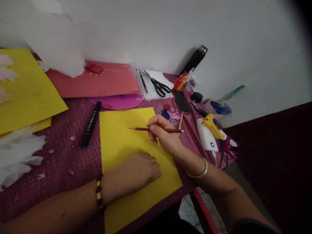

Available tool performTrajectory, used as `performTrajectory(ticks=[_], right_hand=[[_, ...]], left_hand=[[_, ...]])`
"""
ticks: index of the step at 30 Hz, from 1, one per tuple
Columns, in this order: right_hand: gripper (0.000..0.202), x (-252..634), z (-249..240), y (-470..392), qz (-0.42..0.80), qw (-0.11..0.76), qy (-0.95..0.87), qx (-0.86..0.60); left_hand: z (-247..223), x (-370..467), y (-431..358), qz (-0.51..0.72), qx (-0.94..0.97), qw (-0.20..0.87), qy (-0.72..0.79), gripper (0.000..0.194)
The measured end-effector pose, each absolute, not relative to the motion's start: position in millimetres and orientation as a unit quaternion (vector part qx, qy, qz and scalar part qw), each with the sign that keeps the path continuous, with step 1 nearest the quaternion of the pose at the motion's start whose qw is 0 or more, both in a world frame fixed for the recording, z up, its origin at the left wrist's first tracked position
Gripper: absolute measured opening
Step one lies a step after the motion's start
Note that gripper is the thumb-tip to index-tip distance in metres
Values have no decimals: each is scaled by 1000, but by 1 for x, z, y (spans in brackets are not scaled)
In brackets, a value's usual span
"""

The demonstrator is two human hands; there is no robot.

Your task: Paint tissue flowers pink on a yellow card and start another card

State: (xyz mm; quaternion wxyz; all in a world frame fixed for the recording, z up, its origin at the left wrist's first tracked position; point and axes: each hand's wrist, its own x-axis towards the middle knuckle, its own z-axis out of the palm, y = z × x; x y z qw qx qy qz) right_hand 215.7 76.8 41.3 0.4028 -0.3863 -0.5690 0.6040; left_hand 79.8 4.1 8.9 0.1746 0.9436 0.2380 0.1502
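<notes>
A sheet of yellow paper (126,143) lies in front of me on the checked cloth. My right hand (163,133) is closed around a dark red pencil (141,129), held almost level over the upper part of the sheet, its sharpened tip pointing left. No marks can be made out on the paper. Lower on the same sheet rests my left hand (140,170), its fingers curled into a loose fist and partly hidden underneath. Just left of the paper is a black marker (91,125) with blue ends.
Behind lie a red folder (102,81), black scissors (157,84) and a phone (181,101). To the right are a white power bank (206,135) and a yellow glue gun (212,126). More yellow sheets (31,87) and white paper petals (21,156) lie left.
</notes>
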Motion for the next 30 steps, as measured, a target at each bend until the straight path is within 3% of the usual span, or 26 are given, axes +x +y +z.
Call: performTrajectory(ticks=[5,10,13,19,30], right_hand=[[21,193,56,89,635,342,-580,-378],[6,174,28,105,578,420,-559,-421],[5,181,16,117,501,459,-593,-432],[7,218,9,140,403,518,-590,-471],[7,216,1,139,416,482,-610,-473]], left_hand=[[13,73,9,172,929,224,240,38],[20,57,20,237,918,151,281,50],[20,47,33,177,907,108,367,48],[22,44,50,10,894,137,427,35],[21,42,49,37,891,134,433,38]])
